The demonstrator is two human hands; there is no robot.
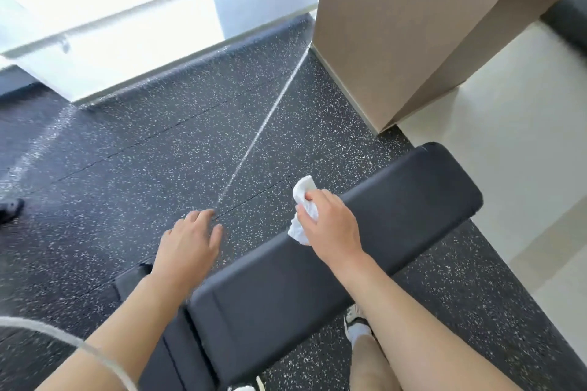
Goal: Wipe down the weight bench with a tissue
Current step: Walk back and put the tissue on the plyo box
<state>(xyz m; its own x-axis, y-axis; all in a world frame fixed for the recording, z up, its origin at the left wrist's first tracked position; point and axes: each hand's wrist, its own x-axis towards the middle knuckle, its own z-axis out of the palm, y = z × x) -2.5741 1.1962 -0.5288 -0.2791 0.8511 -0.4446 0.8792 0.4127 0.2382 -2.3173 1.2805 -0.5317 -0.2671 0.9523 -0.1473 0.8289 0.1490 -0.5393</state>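
Tissue (303, 209) gripped by right hand (332, 225) on bench (397, 203); left hand (190, 241) relaxed, empty.

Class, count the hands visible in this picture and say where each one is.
2. The left hand hovers open over the speckled floor beside the bench; the right hand grips a tissue at the bench's edge.

Bright window (104, 3) glare upper left, edges blurred

Your forearms are bare, no sleeves, watch or rings showing on your left hand (190, 241) or right hand (330, 225); at 5 o'clock your bare leg ends in a white sock (360, 332) inside a pale sneaker (351, 316) with dark trim
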